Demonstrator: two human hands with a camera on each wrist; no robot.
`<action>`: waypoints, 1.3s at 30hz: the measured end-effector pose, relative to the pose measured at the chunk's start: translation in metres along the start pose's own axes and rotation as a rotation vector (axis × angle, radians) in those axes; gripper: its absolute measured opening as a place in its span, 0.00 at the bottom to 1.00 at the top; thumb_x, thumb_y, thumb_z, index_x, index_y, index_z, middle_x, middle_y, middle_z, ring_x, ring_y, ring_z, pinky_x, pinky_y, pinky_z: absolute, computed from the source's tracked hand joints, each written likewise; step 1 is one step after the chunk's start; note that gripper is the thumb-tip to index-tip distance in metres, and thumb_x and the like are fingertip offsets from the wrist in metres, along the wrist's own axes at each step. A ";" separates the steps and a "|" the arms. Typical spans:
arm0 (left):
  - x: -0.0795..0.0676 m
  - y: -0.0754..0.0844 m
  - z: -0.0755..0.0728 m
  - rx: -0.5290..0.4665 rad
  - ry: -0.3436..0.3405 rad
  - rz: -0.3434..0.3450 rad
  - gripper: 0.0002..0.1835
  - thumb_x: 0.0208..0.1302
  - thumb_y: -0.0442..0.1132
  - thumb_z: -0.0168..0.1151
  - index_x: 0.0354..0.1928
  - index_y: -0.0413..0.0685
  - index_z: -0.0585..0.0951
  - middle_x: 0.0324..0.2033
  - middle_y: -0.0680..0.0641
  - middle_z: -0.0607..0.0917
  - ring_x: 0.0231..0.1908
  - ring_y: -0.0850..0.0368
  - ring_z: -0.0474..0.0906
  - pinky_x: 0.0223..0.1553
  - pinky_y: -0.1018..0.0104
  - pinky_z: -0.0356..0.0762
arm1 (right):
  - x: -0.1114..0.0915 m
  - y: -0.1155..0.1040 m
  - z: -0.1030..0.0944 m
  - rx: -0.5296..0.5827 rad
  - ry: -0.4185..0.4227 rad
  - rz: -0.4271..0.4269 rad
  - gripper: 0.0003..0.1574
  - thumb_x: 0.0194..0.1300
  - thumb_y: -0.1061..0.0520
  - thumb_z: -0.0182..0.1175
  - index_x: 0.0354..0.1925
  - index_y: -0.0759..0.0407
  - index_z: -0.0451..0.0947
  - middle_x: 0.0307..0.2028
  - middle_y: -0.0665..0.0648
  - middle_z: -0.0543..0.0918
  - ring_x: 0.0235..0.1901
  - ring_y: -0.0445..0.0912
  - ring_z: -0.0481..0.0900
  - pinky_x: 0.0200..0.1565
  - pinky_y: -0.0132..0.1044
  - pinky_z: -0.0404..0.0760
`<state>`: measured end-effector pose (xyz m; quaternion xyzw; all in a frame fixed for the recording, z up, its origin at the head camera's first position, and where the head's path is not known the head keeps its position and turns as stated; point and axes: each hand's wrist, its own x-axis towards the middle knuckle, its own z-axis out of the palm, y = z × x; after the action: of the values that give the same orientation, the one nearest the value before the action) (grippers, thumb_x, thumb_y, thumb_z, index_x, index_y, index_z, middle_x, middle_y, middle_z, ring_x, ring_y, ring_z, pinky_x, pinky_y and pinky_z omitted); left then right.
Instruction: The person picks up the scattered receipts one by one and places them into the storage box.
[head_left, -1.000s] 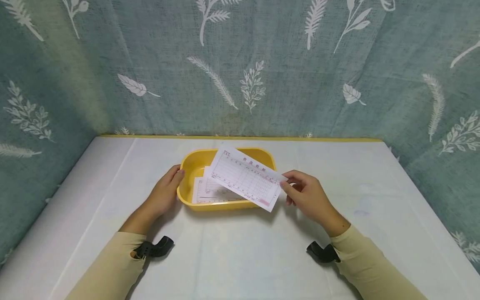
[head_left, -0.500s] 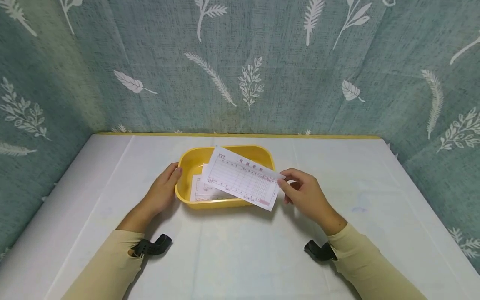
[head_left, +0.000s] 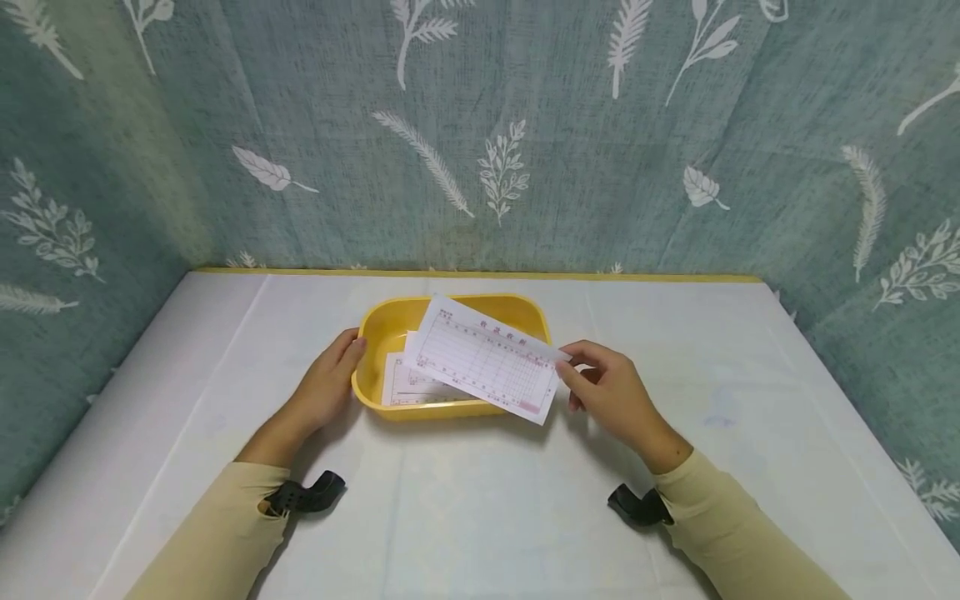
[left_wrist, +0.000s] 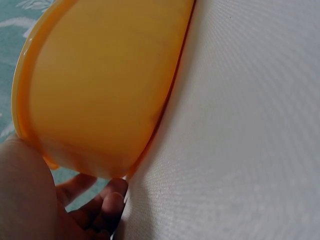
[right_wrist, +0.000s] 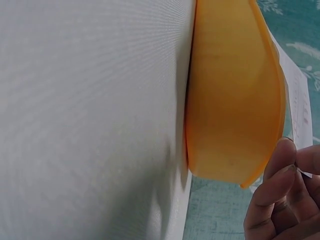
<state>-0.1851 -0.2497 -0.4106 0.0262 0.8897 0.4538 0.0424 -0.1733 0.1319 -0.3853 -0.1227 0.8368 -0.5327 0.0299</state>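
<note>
A yellow plastic basin (head_left: 452,411) sits on the white table. My left hand (head_left: 327,382) grips its left end, thumb over the rim and fingers against the outer wall, as the left wrist view shows. Between thumb and fingers my right hand (head_left: 611,390) pinches the right corner of a printed receipt slip (head_left: 487,354). The slip lies slanted over the basin, its lower right corner past the front rim. Under it, more receipt slips (head_left: 408,385) lie inside the basin, partly hidden. In the right wrist view the pinched slip (right_wrist: 299,107) shows beyond the basin's rim.
The white-covered table (head_left: 480,517) spreads around the basin, with a yellow strip (head_left: 637,277) along its back edge. Behind and at both sides hangs a green leaf-patterned curtain (head_left: 337,217). Black straps with cameras (head_left: 311,493) sit at the wrists.
The pinched slip has tipped slightly lower and a little to the left over the basin. Both hands keep their holds, and the basin stays in place.
</note>
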 end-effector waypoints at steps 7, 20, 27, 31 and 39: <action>0.000 0.000 0.001 0.008 0.005 -0.007 0.31 0.80 0.57 0.32 0.73 0.46 0.63 0.71 0.37 0.67 0.74 0.37 0.57 0.74 0.35 0.50 | -0.001 0.001 0.000 0.006 0.008 -0.012 0.10 0.71 0.58 0.61 0.49 0.59 0.80 0.40 0.63 0.83 0.19 0.52 0.78 0.22 0.33 0.75; 0.000 0.000 0.002 -0.005 -0.005 -0.010 0.31 0.81 0.57 0.33 0.73 0.45 0.63 0.72 0.37 0.66 0.75 0.37 0.55 0.74 0.36 0.49 | -0.001 0.001 0.002 0.022 0.014 0.004 0.10 0.71 0.59 0.61 0.48 0.60 0.80 0.38 0.63 0.83 0.18 0.51 0.78 0.22 0.33 0.76; 0.001 0.000 0.001 0.003 0.007 -0.011 0.30 0.80 0.56 0.33 0.73 0.46 0.63 0.71 0.37 0.67 0.74 0.38 0.57 0.75 0.36 0.49 | 0.000 0.000 0.000 0.030 0.012 0.007 0.10 0.71 0.59 0.61 0.49 0.60 0.80 0.39 0.63 0.83 0.18 0.56 0.78 0.22 0.33 0.76; 0.002 0.000 0.002 0.001 0.000 -0.008 0.30 0.81 0.57 0.33 0.73 0.46 0.63 0.72 0.37 0.67 0.75 0.37 0.56 0.75 0.36 0.49 | 0.000 0.001 0.001 0.028 0.020 0.008 0.11 0.70 0.59 0.62 0.49 0.61 0.80 0.38 0.63 0.83 0.18 0.56 0.78 0.22 0.33 0.76; 0.001 0.001 0.003 0.014 -0.005 -0.021 0.31 0.80 0.57 0.32 0.73 0.45 0.62 0.72 0.37 0.66 0.75 0.37 0.56 0.75 0.36 0.49 | -0.002 0.003 0.001 0.042 0.039 0.013 0.11 0.69 0.60 0.63 0.48 0.61 0.80 0.38 0.63 0.85 0.17 0.55 0.78 0.22 0.33 0.76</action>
<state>-0.1855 -0.2467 -0.4118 0.0183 0.8930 0.4469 0.0492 -0.1720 0.1325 -0.3888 -0.1063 0.8267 -0.5522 0.0197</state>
